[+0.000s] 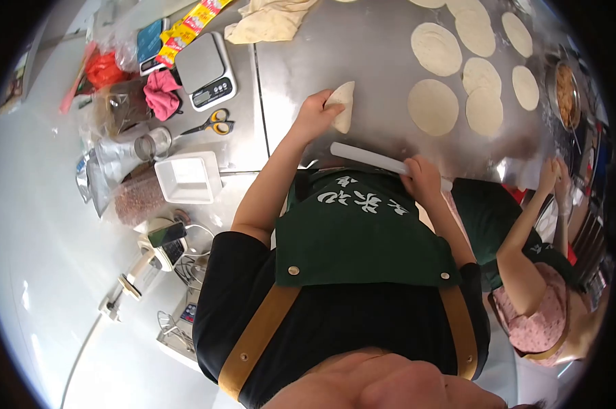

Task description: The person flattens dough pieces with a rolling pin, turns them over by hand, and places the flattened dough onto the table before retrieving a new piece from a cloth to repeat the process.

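My left hand (314, 117) pinches a piece of flattened dough (344, 112) by its edge, thumb on top, just over the steel table (301, 65). The dough looks like a narrow half-oval from here. Close to my apron, my right hand (422, 178) is wrapped round one end of a white rolling pin (368, 157), whose other end points toward the dough. Several rolled dough rounds lie to the right, the nearest being a pale dough round (433, 108); some overlap each other.
On the left are a kitchen scale (204, 71), scissors (216, 123), a white plastic tub (187, 178) and a pink cloth (162, 94). A beige cloth (270, 19) lies at the back. A co-worker's hands (555, 178) are at right, near a bowl of filling (565, 95).
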### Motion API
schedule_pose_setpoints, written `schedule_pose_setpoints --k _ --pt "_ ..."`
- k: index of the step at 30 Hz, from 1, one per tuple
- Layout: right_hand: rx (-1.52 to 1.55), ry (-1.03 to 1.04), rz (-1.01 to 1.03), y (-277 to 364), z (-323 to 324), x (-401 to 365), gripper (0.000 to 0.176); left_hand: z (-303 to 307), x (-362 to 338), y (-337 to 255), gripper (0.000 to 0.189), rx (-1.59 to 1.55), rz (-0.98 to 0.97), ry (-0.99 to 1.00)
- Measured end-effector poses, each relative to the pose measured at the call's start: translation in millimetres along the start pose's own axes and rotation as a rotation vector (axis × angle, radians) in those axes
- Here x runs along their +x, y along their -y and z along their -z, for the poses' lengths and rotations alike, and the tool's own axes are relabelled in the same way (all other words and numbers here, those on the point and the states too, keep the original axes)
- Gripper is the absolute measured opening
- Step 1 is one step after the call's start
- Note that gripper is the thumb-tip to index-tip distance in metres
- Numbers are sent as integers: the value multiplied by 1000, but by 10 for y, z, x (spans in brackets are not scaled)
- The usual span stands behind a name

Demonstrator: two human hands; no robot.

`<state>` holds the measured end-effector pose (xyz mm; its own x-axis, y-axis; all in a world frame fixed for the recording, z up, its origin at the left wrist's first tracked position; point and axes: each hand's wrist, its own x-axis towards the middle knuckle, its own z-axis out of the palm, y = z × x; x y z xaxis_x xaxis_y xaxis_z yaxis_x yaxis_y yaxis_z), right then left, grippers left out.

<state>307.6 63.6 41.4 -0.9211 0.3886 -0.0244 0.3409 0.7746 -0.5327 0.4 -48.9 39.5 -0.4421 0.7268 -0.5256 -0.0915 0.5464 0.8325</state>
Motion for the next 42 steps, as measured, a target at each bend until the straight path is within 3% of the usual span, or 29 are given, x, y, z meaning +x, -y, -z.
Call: schedule_pose_setpoints --k 2,5,7,8,10,12,18,21,24,27,30,33,36,39,42 --pt "-14 30 -95 -25 -45 -219 29 -8 58 -82 24 -165 85 70" --pt "6 -4 -212 -82 -107 -380 28 12 275 138 28 738 -228 -369" --pt "27 -62 -267 -105 -132 -434 27 -225 463 -22 28 710 -399 -355" --pt "37 -84 -296 -97 -134 -487 26 -426 537 -105 28 691 -479 -344" --pt "68 -110 -374 -25 -109 -577 26 -922 780 -252 30 471 -461 -107" --pt "91 -133 -447 32 -75 -688 25 -1351 1019 -353 28 504 -521 -23" --pt "131 -236 -601 73 -117 -1029 22 -1865 1258 -714 28 624 -266 -61" --pt "140 -268 -592 7 -113 -1040 22 -1859 1355 -866 23 710 -79 82" --pt "141 -312 -597 -39 -75 -1027 21 -1875 1336 -943 18 835 -130 102" --pt "138 -338 -609 -100 -84 -1026 21 -1956 1320 -736 20 866 -406 -65" --pt "145 -341 -621 -155 -96 -1046 21 -2034 1282 -684 18 681 -239 -64" --pt "154 -335 -623 -195 -64 -1067 22 -2022 1341 -711 21 735 -162 99" --pt "156 -316 -640 -239 -80 -1109 22 -2011 1302 -737 22 923 -395 138" --pt "158 -316 -655 -291 -86 -1162 23 -2011 1124 -755 21 892 -585 213" --pt "178 -329 -687 -305 -79 -1233 24 -1990 938 -1056 15 915 -584 376"
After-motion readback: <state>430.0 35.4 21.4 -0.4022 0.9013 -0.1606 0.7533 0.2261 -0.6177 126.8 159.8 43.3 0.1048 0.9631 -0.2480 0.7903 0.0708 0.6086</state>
